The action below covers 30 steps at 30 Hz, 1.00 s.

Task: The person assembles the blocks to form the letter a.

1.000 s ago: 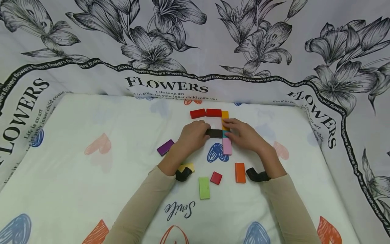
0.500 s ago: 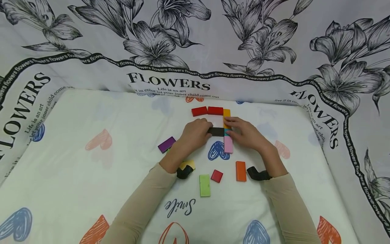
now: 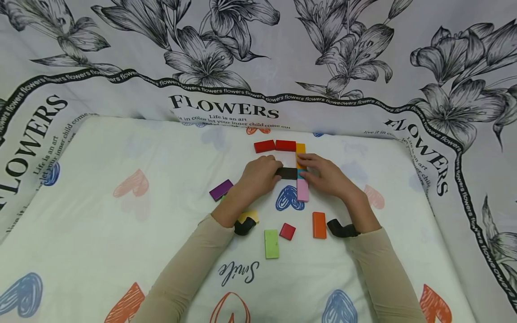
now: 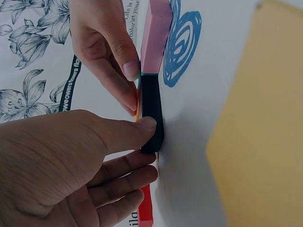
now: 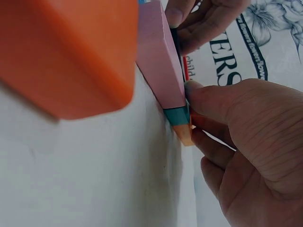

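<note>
With thumb and fingers, my left hand (image 3: pixel 260 177) pinches the left end of a black block (image 3: pixel 289 173) lying flat. The block's right end meets a thin teal block (image 5: pixel 177 116) in an upright column. Above the teal piece in that column is a yellow-orange block (image 3: pixel 300 149); below it comes a pink block (image 3: pixel 302 191). My right hand (image 3: pixel 326 176) touches the column from the right, fingertips on the yellow-orange block and thumb at the teal one. Two red blocks (image 3: pixel 286 146) run left from the column's top, end to end and slightly angled.
Nearer me lie an orange block (image 3: pixel 319 225), a small red block (image 3: pixel 287 232) and a light green block (image 3: pixel 272 244). A purple block (image 3: pixel 221 190) and a yellow block (image 3: pixel 249 216) sit by my left forearm, which partly covers a green piece. A printed cloth (image 3: pixel 121 242) covers the surface.
Both hands keep their places on the black block and the column. The blocks stay as they were; the whole head view has shifted slightly.
</note>
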Each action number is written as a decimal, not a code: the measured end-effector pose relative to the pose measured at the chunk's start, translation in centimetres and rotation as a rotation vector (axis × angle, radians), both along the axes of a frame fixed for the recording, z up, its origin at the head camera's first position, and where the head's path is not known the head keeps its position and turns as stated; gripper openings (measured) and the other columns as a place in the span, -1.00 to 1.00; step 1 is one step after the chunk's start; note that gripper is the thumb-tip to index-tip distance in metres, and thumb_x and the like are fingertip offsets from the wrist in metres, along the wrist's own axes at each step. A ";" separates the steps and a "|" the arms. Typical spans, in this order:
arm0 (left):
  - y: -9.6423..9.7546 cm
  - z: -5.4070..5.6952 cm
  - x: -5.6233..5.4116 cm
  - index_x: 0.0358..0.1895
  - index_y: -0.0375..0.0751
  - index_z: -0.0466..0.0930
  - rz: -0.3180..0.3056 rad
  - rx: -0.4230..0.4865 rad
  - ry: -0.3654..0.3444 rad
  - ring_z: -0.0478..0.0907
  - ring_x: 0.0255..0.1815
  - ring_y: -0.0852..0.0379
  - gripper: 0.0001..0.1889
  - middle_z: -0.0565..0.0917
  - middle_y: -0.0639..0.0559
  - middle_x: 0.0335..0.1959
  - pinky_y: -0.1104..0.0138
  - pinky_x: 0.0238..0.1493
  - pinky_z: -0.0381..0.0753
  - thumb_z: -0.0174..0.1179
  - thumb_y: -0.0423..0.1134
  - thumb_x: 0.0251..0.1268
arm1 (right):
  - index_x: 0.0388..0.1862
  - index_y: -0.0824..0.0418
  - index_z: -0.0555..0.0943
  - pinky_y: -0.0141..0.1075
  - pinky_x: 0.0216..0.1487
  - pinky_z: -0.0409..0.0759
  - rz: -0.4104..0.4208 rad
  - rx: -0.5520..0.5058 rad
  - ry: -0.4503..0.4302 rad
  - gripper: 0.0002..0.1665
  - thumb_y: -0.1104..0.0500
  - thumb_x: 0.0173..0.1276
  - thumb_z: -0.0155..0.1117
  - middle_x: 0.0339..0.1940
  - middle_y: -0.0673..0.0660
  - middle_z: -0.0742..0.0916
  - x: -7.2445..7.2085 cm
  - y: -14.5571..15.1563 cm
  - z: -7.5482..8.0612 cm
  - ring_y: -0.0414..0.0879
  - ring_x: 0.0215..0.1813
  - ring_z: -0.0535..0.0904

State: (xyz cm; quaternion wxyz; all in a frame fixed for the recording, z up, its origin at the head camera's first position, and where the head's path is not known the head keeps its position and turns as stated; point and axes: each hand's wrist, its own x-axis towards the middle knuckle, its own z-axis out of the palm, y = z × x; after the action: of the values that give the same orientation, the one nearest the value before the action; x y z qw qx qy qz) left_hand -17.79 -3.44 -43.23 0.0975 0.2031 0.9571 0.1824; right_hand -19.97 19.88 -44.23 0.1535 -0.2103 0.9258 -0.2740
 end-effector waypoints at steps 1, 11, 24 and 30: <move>0.0 0.0 0.1 0.28 -0.15 0.69 0.001 0.000 0.000 0.63 0.02 0.00 -0.62 0.74 -0.09 0.03 0.20 0.17 0.71 0.34 -0.15 0.49 | 0.59 0.11 0.44 0.16 0.65 0.32 0.003 -0.001 0.000 -0.36 0.12 0.59 0.28 0.66 0.18 0.45 0.1 0.0 0.0 0.20 0.72 0.27; -0.3 0.1 0.5 0.47 -0.14 0.53 -0.028 0.012 -0.010 0.65 0.26 -0.02 -0.46 0.72 -0.09 0.27 0.15 0.38 0.64 0.29 -0.06 0.53 | 0.60 0.13 0.42 0.17 0.65 0.33 0.015 0.033 0.008 -0.36 0.11 0.60 0.26 0.67 0.20 0.44 0.2 0.0 0.1 0.21 0.72 0.27; -4.9 0.7 2.8 0.58 -0.05 0.40 0.058 0.001 -0.039 0.49 0.54 -0.04 -0.36 0.55 -0.05 0.50 0.03 0.53 0.53 0.26 0.01 0.54 | 0.59 0.14 0.44 0.18 0.66 0.30 0.007 0.006 0.018 -0.37 0.12 0.60 0.27 0.66 0.19 0.45 -0.1 0.1 0.0 0.21 0.71 0.27; -7.5 0.8 4.6 0.56 -0.05 0.43 0.123 0.006 -0.065 0.51 0.51 -0.08 -0.38 0.57 -0.08 0.47 -0.04 0.49 0.56 0.28 -0.01 0.53 | 0.59 0.14 0.43 0.18 0.66 0.29 0.013 0.019 0.020 -0.36 0.11 0.60 0.27 0.66 0.20 0.44 -0.2 0.1 0.0 0.21 0.71 0.27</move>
State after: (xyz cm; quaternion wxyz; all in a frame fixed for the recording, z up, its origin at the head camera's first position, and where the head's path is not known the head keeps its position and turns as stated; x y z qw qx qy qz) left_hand -13.24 -10.95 -42.42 0.1164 0.1380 0.9635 0.1976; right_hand -20.16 19.96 -44.21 0.1478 -0.2175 0.9285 -0.2621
